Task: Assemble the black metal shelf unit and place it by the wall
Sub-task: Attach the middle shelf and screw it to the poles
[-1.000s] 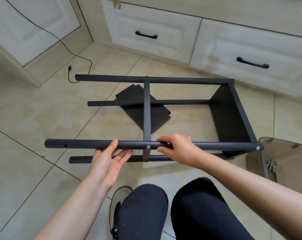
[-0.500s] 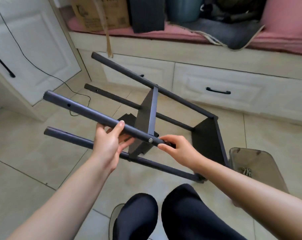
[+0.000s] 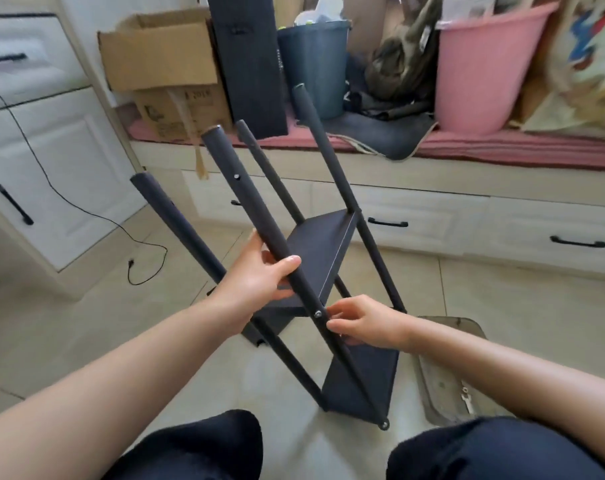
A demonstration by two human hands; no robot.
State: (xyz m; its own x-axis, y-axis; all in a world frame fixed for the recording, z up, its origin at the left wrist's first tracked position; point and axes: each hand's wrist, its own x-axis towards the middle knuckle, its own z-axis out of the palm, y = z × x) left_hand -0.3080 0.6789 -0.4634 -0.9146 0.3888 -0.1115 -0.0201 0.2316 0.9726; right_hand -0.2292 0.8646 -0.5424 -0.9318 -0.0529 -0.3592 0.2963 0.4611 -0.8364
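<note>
The shelf unit [image 3: 329, 258] stands tilted on the floor [image 3: 502, 306], before the window seat [image 3: 502, 150]. A loose panel [image 3: 270, 322] lies behind it, a tray [image 3: 443, 368] to its right. On the seat, the cardboard box [image 3: 162, 64] sits left, the bucket [image 3: 481, 67] right.

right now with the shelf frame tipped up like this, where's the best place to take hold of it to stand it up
Take the near post, the round tube the left hand already wraps, above the middle shelf panel, coming from the person's side. The right hand pinches the same post by its screw. A second grip on the left post would probably steady the tilted frame better.
</note>
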